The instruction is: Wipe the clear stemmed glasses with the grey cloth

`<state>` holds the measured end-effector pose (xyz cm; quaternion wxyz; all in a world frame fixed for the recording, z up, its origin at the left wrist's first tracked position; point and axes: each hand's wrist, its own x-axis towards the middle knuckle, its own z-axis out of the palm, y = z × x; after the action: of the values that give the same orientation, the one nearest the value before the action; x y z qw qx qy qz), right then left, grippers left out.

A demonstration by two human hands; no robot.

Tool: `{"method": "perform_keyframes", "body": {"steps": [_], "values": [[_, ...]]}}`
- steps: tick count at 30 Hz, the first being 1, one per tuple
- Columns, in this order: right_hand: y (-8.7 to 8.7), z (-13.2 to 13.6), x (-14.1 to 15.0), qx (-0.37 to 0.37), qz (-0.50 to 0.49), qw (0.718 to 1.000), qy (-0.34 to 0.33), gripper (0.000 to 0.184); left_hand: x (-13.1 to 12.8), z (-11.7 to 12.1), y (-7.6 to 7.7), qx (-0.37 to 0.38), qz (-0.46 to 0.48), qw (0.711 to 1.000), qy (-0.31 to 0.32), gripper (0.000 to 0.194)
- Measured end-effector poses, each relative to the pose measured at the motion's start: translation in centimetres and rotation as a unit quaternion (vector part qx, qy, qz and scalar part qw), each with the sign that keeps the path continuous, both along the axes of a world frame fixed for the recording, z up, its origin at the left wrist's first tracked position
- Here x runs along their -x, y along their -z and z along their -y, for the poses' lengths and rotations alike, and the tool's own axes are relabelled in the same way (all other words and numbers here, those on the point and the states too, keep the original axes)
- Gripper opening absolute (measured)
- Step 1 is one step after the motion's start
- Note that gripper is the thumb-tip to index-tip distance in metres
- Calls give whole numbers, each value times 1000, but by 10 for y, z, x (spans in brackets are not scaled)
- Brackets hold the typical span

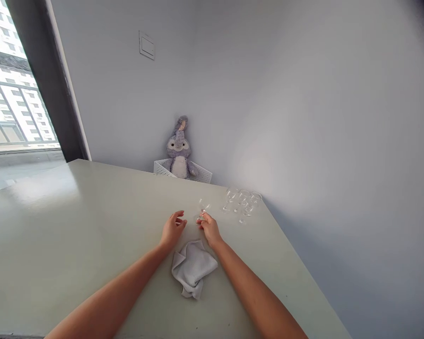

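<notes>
My right hand (210,230) pinches the stem of a small clear wine glass (204,204), which stands upright or nearly so; whether its foot touches the table I cannot tell. Just left of the glass, my left hand (174,230) is held with its fingers curved and apart, nothing between them. Between my forearms a crumpled light grey cloth (193,267) lies on the table. Several more clear wine glasses (244,195) are grouped to the right of my right hand, near the table's far right corner.
The pale table (92,226) reaches back to the grey wall. Behind its far edge, a plush toy (179,149) sits in a white perforated basket (205,175). A light switch (147,45) is on the wall, and a window (16,89) is at the left.
</notes>
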<state>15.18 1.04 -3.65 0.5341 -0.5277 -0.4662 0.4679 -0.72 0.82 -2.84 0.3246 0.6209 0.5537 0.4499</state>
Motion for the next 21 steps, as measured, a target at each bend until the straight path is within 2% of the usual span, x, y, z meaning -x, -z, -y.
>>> {"method": "perform_keyframes", "body": {"steps": [4, 6, 8, 13, 17, 21], "values": [[-9, 12, 22, -8, -28, 993, -114, 38, 5, -3, -1, 5, -33, 999, -32, 45], [-12, 16, 28, -6, -52, 984, -168, 40, 7, -4, -3, 18, -51, 998, -35, 39], [-13, 19, 30, 9, -74, 981, -180, 36, 10, -7, -4, 27, -51, 998, -37, 30], [-4, 14, 11, 28, -77, 995, -49, 22, 31, -23, -2, 26, -15, 996, -88, 26], [3, 2, -26, 21, -63, 995, 70, 17, 64, -43, 1, 31, 37, 986, -159, 28], [4, -11, -66, 19, -61, 982, 177, 21, 99, -58, 1, 29, 85, 967, -238, 26]]}}
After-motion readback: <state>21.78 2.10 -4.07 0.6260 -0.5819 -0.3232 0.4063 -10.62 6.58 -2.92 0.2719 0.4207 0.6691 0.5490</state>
